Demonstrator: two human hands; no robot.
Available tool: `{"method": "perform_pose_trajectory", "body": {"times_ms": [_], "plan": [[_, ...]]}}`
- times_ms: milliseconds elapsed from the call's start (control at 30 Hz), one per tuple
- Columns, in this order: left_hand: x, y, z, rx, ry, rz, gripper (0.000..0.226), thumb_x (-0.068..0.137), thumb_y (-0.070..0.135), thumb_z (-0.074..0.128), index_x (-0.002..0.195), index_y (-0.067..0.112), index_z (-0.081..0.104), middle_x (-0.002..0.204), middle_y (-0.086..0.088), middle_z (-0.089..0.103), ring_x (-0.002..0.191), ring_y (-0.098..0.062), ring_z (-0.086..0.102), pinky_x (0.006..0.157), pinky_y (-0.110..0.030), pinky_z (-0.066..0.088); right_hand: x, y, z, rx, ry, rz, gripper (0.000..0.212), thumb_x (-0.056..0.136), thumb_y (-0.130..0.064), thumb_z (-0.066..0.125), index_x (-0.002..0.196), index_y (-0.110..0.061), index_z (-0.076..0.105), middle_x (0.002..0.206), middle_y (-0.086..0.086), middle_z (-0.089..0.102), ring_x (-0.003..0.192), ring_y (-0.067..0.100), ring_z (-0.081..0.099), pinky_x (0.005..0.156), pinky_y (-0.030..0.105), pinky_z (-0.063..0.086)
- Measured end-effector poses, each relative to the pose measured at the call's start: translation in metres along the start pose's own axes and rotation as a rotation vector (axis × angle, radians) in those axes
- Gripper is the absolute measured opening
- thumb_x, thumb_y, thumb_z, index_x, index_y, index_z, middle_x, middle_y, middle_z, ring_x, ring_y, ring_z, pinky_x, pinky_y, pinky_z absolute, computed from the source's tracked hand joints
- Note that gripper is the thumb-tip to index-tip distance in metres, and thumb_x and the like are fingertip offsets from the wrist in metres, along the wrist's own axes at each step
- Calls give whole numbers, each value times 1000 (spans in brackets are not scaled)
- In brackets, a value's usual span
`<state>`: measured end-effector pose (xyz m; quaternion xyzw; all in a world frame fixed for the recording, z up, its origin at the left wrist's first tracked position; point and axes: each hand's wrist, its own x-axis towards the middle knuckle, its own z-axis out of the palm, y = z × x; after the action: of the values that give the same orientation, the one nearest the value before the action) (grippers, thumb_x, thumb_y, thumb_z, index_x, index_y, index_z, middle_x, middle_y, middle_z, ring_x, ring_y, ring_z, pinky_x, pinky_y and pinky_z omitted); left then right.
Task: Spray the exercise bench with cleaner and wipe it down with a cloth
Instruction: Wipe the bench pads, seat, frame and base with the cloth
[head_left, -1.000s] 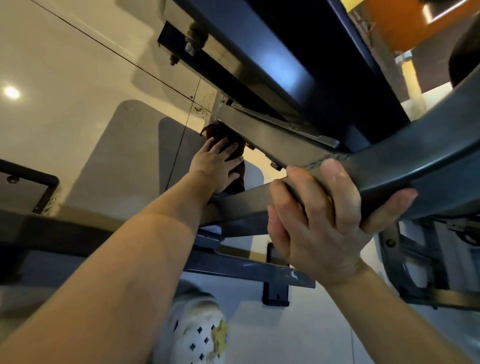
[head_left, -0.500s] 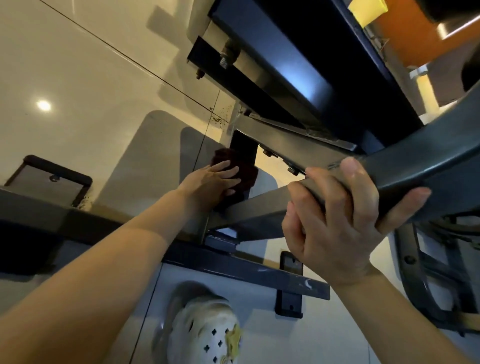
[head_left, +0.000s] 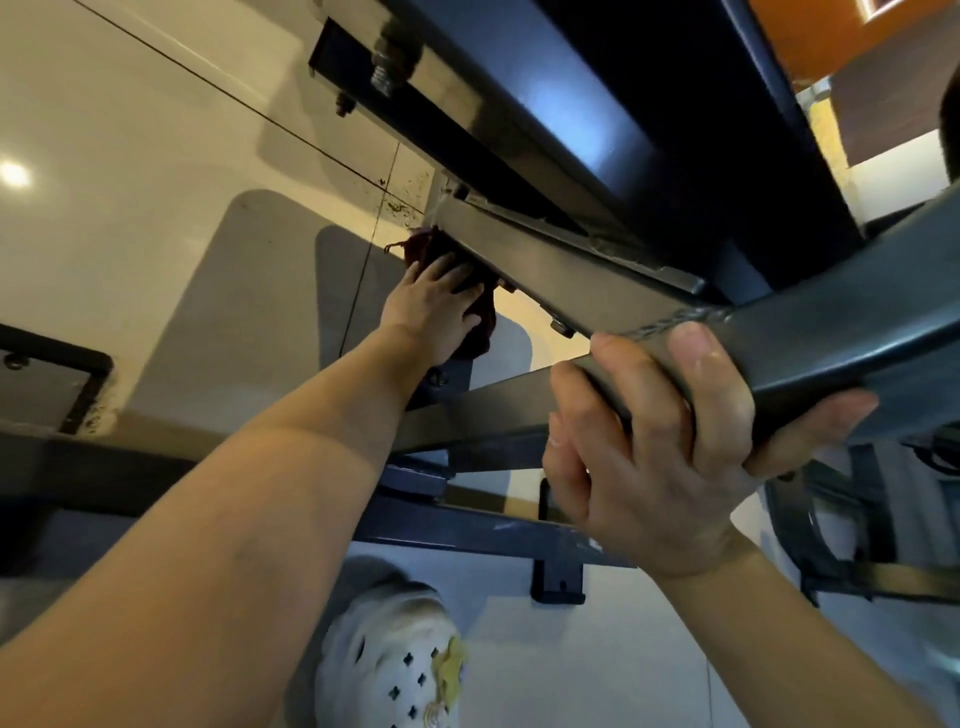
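Head view. Left hand (head_left: 434, 306), arm fully extended, presses a dark maroon cloth (head_left: 467, 291) against the underside of the exercise bench (head_left: 597, 119) frame, at the lower end of an angled steel bar (head_left: 561, 270); its fingers lie fairly straight and spread over the cloth, and a loose corner of the cloth sticks out beyond the fingertips. Right hand (head_left: 670, 452) grips a thick dark tube (head_left: 841, 338) of the frame, four fingers wrapped over the top and the thumb curled beneath. Bench padding, dark and glossy, fills the upper centre, with a bolt (head_left: 384, 67) projecting from its mounting plate. Below the arms, a flat base rail (head_left: 467, 530) crosses a pale tiled floor (head_left: 130, 171), and a white perforated clog (head_left: 395, 660) shows near the bottom edge.
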<state>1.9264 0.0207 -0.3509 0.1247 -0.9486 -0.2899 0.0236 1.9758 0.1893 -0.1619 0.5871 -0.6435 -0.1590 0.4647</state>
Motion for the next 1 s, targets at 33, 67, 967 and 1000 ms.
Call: {"method": "perform_pose_trajectory", "body": {"times_ms": [33, 67, 967, 1000], "plan": [[-2, 0, -1, -15, -7, -11, 49, 102, 38, 37, 150, 26, 33, 161, 0, 17, 149, -23, 6, 120, -44, 11, 0, -1, -2, 3, 8, -8, 24, 89, -31, 49, 106, -20, 62, 121, 2, 51, 133, 23, 27, 94, 53, 33], [-4, 0, -2, -38, -7, -27, 47, 103, 34, 38, 149, 25, 35, 161, 0, 17, 149, -23, 7, 120, -44, 14, 0, 0, -2, 9, 8, -15, 24, 91, -31, 48, 107, -20, 62, 122, 3, 51, 132, 23, 26, 92, 53, 34], [-44, 4, -16, 196, -163, 268, 50, 101, 39, 38, 150, 32, 27, 162, 2, 14, 149, -19, 7, 122, -40, 6, 2, -9, 5, -52, 79, 82, 22, 88, -25, 48, 96, -19, 68, 118, 6, 54, 131, 25, 29, 116, 52, 0], [-40, 2, -12, 214, -154, 214, 55, 100, 47, 35, 152, 33, 21, 163, 3, 8, 150, -20, 1, 122, -41, 2, 2, -9, 5, -42, 68, 75, 22, 90, -25, 47, 98, -18, 66, 119, 6, 53, 131, 25, 29, 113, 52, 5]]}}
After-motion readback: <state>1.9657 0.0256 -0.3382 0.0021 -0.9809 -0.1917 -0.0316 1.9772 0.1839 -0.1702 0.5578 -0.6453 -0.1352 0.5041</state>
